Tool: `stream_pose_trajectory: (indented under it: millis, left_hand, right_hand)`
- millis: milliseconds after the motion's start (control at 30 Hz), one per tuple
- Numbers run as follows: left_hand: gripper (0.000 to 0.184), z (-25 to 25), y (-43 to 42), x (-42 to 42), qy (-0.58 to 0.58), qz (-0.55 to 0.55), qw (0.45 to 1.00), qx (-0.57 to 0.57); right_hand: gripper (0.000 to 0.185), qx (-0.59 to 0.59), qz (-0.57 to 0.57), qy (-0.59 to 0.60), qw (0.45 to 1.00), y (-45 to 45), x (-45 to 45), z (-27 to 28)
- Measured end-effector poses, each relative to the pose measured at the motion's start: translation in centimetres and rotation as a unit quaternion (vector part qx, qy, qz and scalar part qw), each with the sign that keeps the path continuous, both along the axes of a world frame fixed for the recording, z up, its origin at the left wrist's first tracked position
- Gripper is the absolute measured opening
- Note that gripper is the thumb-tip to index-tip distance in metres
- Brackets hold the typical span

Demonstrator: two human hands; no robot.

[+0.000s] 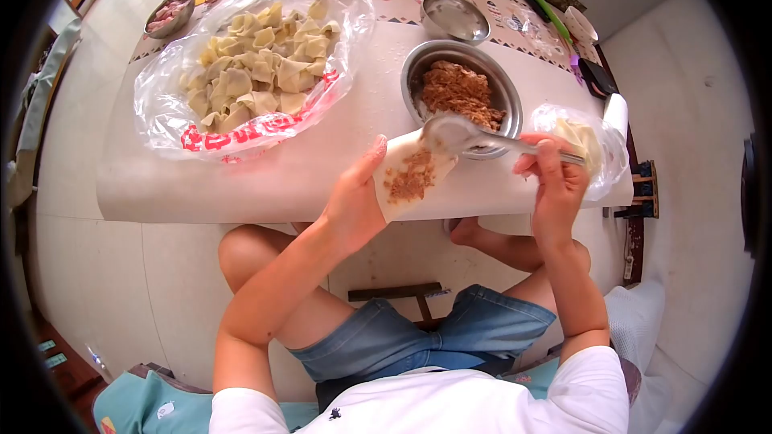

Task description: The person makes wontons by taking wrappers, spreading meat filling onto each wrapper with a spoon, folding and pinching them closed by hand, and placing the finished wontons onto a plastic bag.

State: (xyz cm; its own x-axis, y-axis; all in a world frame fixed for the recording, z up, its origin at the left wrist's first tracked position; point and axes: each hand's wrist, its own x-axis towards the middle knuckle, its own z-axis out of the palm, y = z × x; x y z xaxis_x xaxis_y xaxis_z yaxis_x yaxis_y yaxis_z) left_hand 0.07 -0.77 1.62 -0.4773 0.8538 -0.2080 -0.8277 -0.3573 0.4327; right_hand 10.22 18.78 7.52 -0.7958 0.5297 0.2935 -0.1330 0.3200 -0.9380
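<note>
A dumpling wrapper [393, 202] lies across my left hand [358, 201], its thumb up along the wrapper's near side. Brown meat filling [412, 177] is spread on the wrapper's middle. My right hand [555, 181] is closed around the handle of a metal spoon [454, 133], whose bowl is over the wrapper's far edge. Just beyond stands a steel bowl [408, 80] with a mound of minced filling [460, 92]. To the right of it, more wrappers [576, 141] sit in a clear plastic bag [615, 165], close to my right hand.
Folded dumplings [265, 60] fill a large plastic bag [157, 104] at the left. Behind the filling stands a small metal bowl [456, 18]. A metal dish of pinkish pieces [170, 16] is at the far left. The table's front edge [241, 213] runs before my knees.
</note>
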Motion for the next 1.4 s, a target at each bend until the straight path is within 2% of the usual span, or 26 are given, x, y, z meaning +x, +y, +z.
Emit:
stream_pose_trajectory:
  millis: [133,167,233,267,367,467,567,600,700,800,867,900,967,1033,1167,1233,1267,1400]
  left_hand:
    - [0.059,-0.5,0.2,0.0,-0.003,0.004,1.0,0.017]
    - [0.059,-0.5,0.3,0.0,-0.007,0.001,1.0,0.027]
    - [0.058,-0.4,0.4,0.0,-0.035,0.009,0.999,0.04]
    - [0.057,-0.3,0.3,-0.1,-0.049,0.016,0.998,0.047]
    - [0.057,0.0,0.3,-0.1,-0.043,0.036,0.994,0.096]
    - [0.059,0.4,0.5,0.4,-0.033,0.039,0.991,0.126]
    - [0.056,0.2,1.1,1.3,-0.076,0.019,0.984,0.162]
    - [0.056,0.2,1.2,1.4,-0.063,0.011,0.985,0.159]
    - [0.056,-0.1,1.2,1.4,-0.035,0.006,0.987,0.157]
    - [0.054,-0.3,1.0,1.3,-0.019,0.016,0.985,0.173]
    - [0.053,-0.2,1.2,1.4,0.019,0.013,0.982,0.188]
    - [0.051,0.0,1.2,1.7,0.062,0.023,0.988,0.14]
    - [0.048,0.3,1.1,2.1,0.148,0.045,0.987,0.041]
    - [0.046,-0.3,1.0,2.0,0.09,0.055,0.994,0.022]
    - [0.044,-0.5,0.8,1.6,0.047,0.061,0.996,0.048]
    - [0.046,-0.4,0.9,1.7,0.04,0.061,0.996,0.053]
    - [0.047,-0.4,1.0,1.7,0.037,0.062,0.996,0.055]
    - [0.048,-0.1,1.6,1.8,0.173,0.073,0.981,0.058]
  right_hand:
    - [0.023,0.097,-0.043,0.062,0.992,2.0,-0.3,0.5]
    - [0.021,0.24,-0.028,0.053,0.969,2.7,-0.7,0.2]
    - [0.018,0.507,0.003,0.033,0.861,4.3,-1.5,-0.9]
    - [0.027,0.532,0.055,-0.054,0.843,4.6,-1.2,-1.9]
    - [0.041,0.645,0.076,-0.107,0.753,2.4,-0.6,-1.7]
    - [0.052,0.558,0.097,-0.081,0.82,0.3,0.6,-1.1]
    - [0.044,0.599,0.148,0.045,0.786,-2.1,0.6,-2.3]
    - [0.029,0.617,0.15,0.094,0.767,-2.6,-0.1,-2.9]
    - [0.017,0.614,0.15,0.141,0.762,-2.7,-1.3,-3.6]
    - [0.017,0.482,0.146,0.076,0.86,-3.0,-1.3,-2.0]
    - [0.018,0.427,0.093,0.033,0.899,-2.9,-2.0,-1.5]
    - [0.019,0.397,0.064,0.011,0.916,-2.9,-2.3,-1.4]
    - [0.021,0.405,0.066,0.014,0.912,-2.9,-2.5,-1.5]
    - [0.022,0.408,0.074,0.037,0.909,-3.0,-2.4,-1.5]
    - [0.024,0.56,0.126,0.083,0.815,-1.8,-1.5,-1.9]
    - [0.021,0.587,0.094,0.099,0.798,-1.4,-1.8,-2.3]
    - [0.019,0.55,0.085,0.088,0.826,-1.5,-1.7,-2.2]
    - [0.014,0.359,0.05,0.017,0.932,-2.9,-1.7,-1.7]
